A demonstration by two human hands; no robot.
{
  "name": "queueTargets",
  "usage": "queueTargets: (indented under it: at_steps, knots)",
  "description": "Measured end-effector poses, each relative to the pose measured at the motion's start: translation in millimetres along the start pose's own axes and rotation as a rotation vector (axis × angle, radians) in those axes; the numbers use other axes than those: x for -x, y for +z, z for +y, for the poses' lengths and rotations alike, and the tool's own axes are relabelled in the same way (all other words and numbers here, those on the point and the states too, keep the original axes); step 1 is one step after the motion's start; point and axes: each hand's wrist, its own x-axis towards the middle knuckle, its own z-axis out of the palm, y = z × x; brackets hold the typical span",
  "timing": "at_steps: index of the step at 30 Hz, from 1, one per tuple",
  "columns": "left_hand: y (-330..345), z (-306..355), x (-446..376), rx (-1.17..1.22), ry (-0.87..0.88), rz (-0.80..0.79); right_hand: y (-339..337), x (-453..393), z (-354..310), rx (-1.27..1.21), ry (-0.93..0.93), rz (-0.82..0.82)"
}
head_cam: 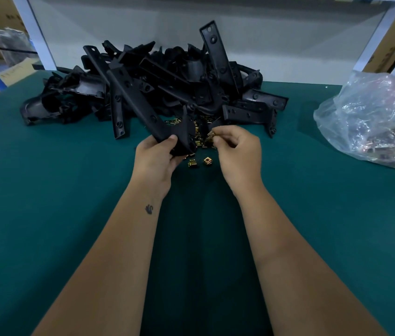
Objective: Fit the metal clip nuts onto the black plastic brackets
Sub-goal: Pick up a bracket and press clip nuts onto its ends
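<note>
Fitting step. The left hand (160, 156) grips a black plastic bracket (143, 105) by its flared end; the right hand (236, 151), just beside it, pinches a brass-coloured clip nut (210, 135). Next, seemingly: align the nut's open side with the bracket edge and push it on.

Both forearms are bare, no sleeves, and the left forearm (128, 238) carries a small dark swan-shaped tattoo (149, 209).
</note>
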Motion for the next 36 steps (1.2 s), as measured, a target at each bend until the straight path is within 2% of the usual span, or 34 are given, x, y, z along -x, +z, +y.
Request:
queueTargets:
  at_steps: [5,8,11,15,19,24,28,30,33,36]
  knots:
    - [1,-1,-1,-0.035,0.003,0.026,1,4,-1,0.236,-0.232,0.103]
    - [0,-1,-3,-0.014,-0.018,0.030,1,5,2,0.437,-0.219,-0.070]
    - [-1,0,-5,0.004,-0.035,0.032,2,5,3,0.439,-0.310,0.006]
    - [-1,-1,-5,0.061,-0.052,0.046,1,3,7,0.484,-0.117,-0.135]
    - [-2,0,-4,0.057,-0.055,0.037,0,3,7,0.494,-0.092,-0.180]
    - [1,0,-3,0.037,-0.043,0.078,-2,3,4,0.175,-0.063,-0.033]
    - [0,-5,1,-0.034,0.088,0.075,-2,3,1,0.005,0.019,-0.002]
    - [-2,-7,3,-0.166,0.179,0.031,0,2,1,-0.072,0.069,0.009]
    - [-3,-8,6,-0.536,0.410,-0.011,4,2,0,-0.264,0.167,-0.004]
    - [-1,-11,4,-0.657,0.436,-0.107,5,1,-2,-0.495,0.237,-0.060]
